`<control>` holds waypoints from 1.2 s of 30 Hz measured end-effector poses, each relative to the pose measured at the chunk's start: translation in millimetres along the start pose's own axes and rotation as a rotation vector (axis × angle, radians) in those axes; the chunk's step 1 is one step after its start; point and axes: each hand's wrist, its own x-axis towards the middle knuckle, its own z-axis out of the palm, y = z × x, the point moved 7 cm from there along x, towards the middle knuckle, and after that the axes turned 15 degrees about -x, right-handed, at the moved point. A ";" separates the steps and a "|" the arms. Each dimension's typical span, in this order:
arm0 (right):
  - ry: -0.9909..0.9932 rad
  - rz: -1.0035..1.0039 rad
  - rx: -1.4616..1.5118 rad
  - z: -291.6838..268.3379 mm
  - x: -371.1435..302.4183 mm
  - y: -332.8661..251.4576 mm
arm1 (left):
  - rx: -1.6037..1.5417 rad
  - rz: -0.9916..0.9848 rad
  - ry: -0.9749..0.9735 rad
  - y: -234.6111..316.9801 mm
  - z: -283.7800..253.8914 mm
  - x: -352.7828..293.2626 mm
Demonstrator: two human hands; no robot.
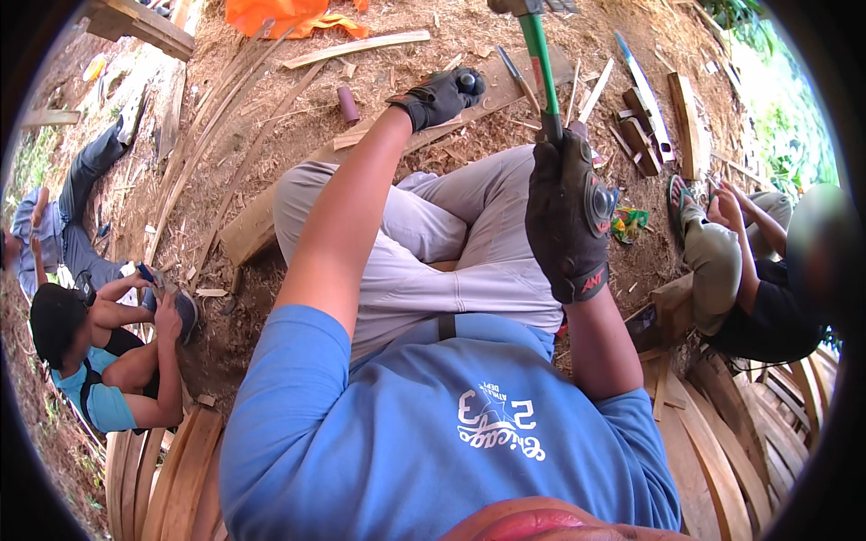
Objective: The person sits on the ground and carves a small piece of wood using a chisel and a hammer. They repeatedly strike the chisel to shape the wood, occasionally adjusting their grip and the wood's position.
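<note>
My left hand [431,101], in a black glove, is closed around a dark handle [468,81] whose round end points up; the rest of that tool is hidden. It is low over a wooden board [248,227] lying on the ground in front of my crossed legs. Raised at the right, my right hand [561,216], also gloved, grips a hammer [539,72] by its green and black handle. The hammer's metal head is partly cut off by the top edge of the view.
Beyond the board lie a purple cylinder [347,105], wood strips, a wooden hand plane [639,146] and a blue-edged long tool [640,86]. Orange cloth [280,16] is at the back. Several people sit nearby, including one at left [117,370] and one at right [767,288]. Shavings cover the ground.
</note>
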 end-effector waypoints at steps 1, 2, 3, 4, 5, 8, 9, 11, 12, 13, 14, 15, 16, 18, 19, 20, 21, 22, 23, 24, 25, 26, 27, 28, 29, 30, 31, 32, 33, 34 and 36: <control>0.014 -0.004 -0.081 -14.2 2.0 -12.4 | 0.017 0.014 -0.005 0.9 -0.1 0.5; 0.177 -0.109 -0.106 5.5 -7.9 -3.8 | 0.034 0.027 -0.009 0.4 0.8 0.4; -0.006 -0.106 -0.135 38.8 -14.7 13.2 | 0.050 0.043 -0.019 2.3 3.0 2.2; -0.186 -0.078 -0.183 70.4 -25.2 38.1 | 0.155 -0.045 -0.056 25.6 14.1 2.0; -0.321 -0.170 -0.485 87.3 -30.5 37.2 | 0.192 -0.004 -0.021 14.2 7.1 6.3; -0.222 -0.068 -0.224 57.9 -18.5 17.3 | 0.336 -0.129 0.041 -20.6 -2.3 10.7; -0.302 0.070 -0.116 42.2 -15.3 9.9 | 0.230 -0.091 0.027 -10.7 1.9 4.9; 0.028 -0.035 -0.052 -4.5 -12.4 -14.9 | 0.026 -0.007 0.004 1.9 4.1 -4.6; 0.131 -0.052 -0.004 -11.5 -12.5 -17.9 | 0.040 0.003 0.016 0.7 2.3 -4.5; 0.151 -0.065 -0.018 -6.5 -12.4 -17.4 | 0.013 0.051 0.042 -6.6 -0.5 -2.7; 0.171 -0.075 -0.031 -1.4 -12.9 -16.4 | -0.013 0.097 0.069 -14.4 -3.9 -0.6; 0.109 -0.060 -0.121 20.9 -16.6 -3.6 | -0.045 0.147 0.086 -16.1 -3.5 2.8; 0.047 -0.024 -0.223 40.3 -21.7 16.4 | -0.076 0.160 0.010 -1.1 7.4 4.9; -0.187 -0.059 -0.183 56.1 -20.0 23.6 | 0.095 0.141 0.085 -9.5 3.2 6.1; -0.322 0.010 -0.201 53.4 -17.7 23.1 | 0.178 0.121 0.112 -5.3 4.6 1.9; -0.180 -0.030 -0.166 33.6 -13.0 11.3 | 0.249 -0.114 -0.005 -14.2 4.4 4.3; -0.044 -0.077 -0.128 16.2 -13.2 0.0 | 0.180 -0.059 -0.015 -14.6 3.9 0.1; 0.141 -0.108 -0.071 2.4 -13.1 -6.1 | 0.113 0.001 -0.027 -14.2 2.0 -0.6; 0.161 -0.099 -0.057 -8.8 -14.0 -11.5 | 0.046 0.060 -0.038 -13.9 1.4 -1.6; 0.186 -0.083 -0.048 -22.8 -13.2 -17.5 | 0.180 0.045 -0.001 8.2 0.4 -12.0; 0.232 -0.088 -0.002 -24.9 -14.2 -16.8 | 0.146 0.052 -0.006 5.2 1.2 -8.6; 0.113 -0.059 -0.086 -9.9 -11.6 -11.9 | 0.112 0.059 -0.009 -3.0 2.3 -4.3; -0.004 -0.030 -0.173 8.2 -11.5 -5.1 | 0.078 0.069 -0.011 -8.2 2.4 -2.2; -0.122 -0.002 -0.259 32.0 -13.7 6.4 | 0.027 0.119 -0.042 -12.7 2.7 1.8; -0.270 0.046 0.029 67.4 -20.8 35.8 | 0.118 0.073 -0.013 -8.8 3.5 6.6; -0.139 -0.075 -0.047 60.3 -23.3 36.1 | 0.208 0.017 0.011 -6.0 6.4 6.2; -0.005 -0.194 -0.121 53.5 -27.5 29.7 | 0.303 -0.039 0.034 -0.7 7.3 3.1; -0.038 -0.084 -0.137 35.9 -17.0 23.8 | 0.338 -0.138 0.036 22.1 12.3 -5.4; -0.088 -0.006 -0.132 18.9 -9.6 7.5 | 0.217 -0.044 0.018 7.6 5.9 -8.1; 0.055 -0.037 -0.103 0.1 -8.0 -6.0 | 0.091 0.066 -0.008 -15.0 1.0 -3.7; 0.236 -0.051 -0.031 -25.6 -8.2 -20.0 | 0.085 0.135 0.037 -23.5 -2.0 -2.3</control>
